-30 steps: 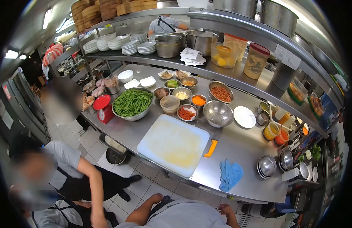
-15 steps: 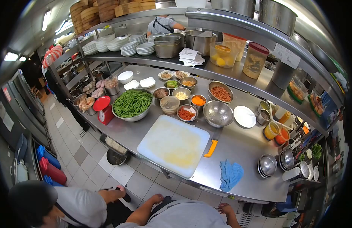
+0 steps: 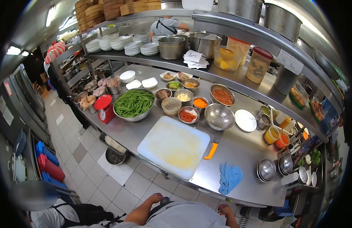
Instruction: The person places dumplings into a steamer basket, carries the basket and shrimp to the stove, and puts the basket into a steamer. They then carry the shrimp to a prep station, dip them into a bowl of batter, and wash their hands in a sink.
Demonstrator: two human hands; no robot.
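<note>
Both my hands hang low at my sides, off the near edge of the steel table. My left hand point(image 3: 156, 198) is loosely curled, with nothing visible in it. My right hand point(image 3: 224, 209) has its fingers loosely apart and holds nothing visible. In front of me lies a worn white cutting board point(image 3: 172, 148), stained yellow. A knife with an orange handle point(image 3: 211, 151) lies against its right side. Right of that is a crumpled blue cloth point(image 3: 230, 178). Behind the board stands an empty metal bowl point(image 3: 219, 116).
Green beans point(image 3: 133, 103) fill a large bowl beside a red scale point(image 3: 104, 108). Small bowls of chopped ingredients, peanuts point(image 3: 222, 96) and a white plate point(image 3: 245, 120) stand farther back. Stacked metal bowls point(image 3: 266, 168) sit right. A shelf point(image 3: 172, 64) runs behind. Another person point(image 3: 50, 212) is at lower left.
The person at lower left has moved down and left, and their hand has gone from view. My right hand's fingers look more spread. The table items have not moved.
</note>
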